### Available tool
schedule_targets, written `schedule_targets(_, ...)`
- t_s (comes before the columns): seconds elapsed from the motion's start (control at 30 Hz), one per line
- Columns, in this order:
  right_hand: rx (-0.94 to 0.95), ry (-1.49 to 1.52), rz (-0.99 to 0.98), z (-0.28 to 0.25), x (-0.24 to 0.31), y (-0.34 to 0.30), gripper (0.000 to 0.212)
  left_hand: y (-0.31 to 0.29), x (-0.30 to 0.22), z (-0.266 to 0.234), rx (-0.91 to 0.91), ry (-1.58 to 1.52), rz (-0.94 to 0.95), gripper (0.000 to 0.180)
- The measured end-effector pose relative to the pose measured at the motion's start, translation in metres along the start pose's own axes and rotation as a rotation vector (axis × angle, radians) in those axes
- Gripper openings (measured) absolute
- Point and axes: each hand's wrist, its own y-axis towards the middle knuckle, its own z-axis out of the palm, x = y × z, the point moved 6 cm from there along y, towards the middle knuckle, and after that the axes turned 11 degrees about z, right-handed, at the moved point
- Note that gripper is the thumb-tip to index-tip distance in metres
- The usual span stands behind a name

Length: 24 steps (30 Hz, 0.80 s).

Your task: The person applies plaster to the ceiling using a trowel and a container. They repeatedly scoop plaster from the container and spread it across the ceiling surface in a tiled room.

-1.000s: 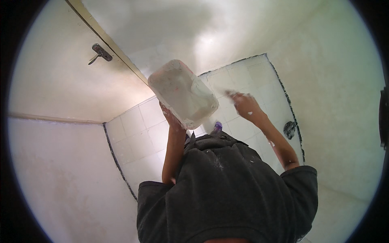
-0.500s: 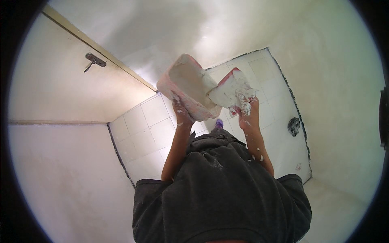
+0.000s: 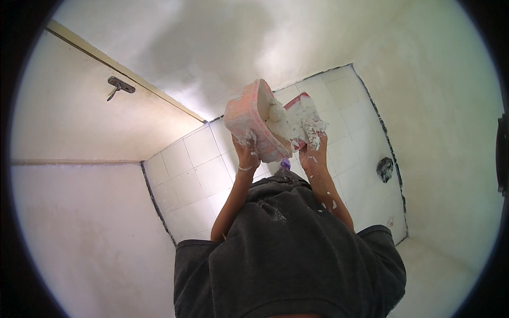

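A pink tub [image 3: 243,112], crusted with white paste, is tipped to the right with its opening toward the other tool. My left hand [image 3: 247,155] grips its near side, fingers partly hidden under it. In my right hand [image 3: 314,153] is a red-edged, wide flat spreader [image 3: 306,115], thickly coated in white paste. Its blade is at the tub's right rim, where soft white paste [image 3: 277,112] bulges; whether blade and rim touch I cannot tell. White splashes dot both hands and my right forearm.
Below is a pale tiled floor [image 3: 201,183] with dark edges along the walls. A dark crumpled lump [image 3: 385,169] lies on it at the right. At the left is a pale door [image 3: 79,106] with a metal handle [image 3: 121,85]. Plastered walls [image 3: 440,132] surround me.
The tub has tilted rightward, showing more of its pink outer side. My right hand has brought the spreader left and closer to it. White paste now shows heaped at the tub's opening.
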Motion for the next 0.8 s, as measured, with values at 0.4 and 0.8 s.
schedule_targets(0.4, -0.010, -0.192, -0.322, -0.021, 0.010, 0.032, 0.028, 0.016, 0.010, 0.015, 0.012, 0.089, -0.046, 0.066)
schedule_targets(0.8, 0.230, 0.262, 0.130, 0.039, 0.044, 0.044, 0.024, 0.016, 0.034, 0.041, 0.066, -0.011, -0.226, 0.063)
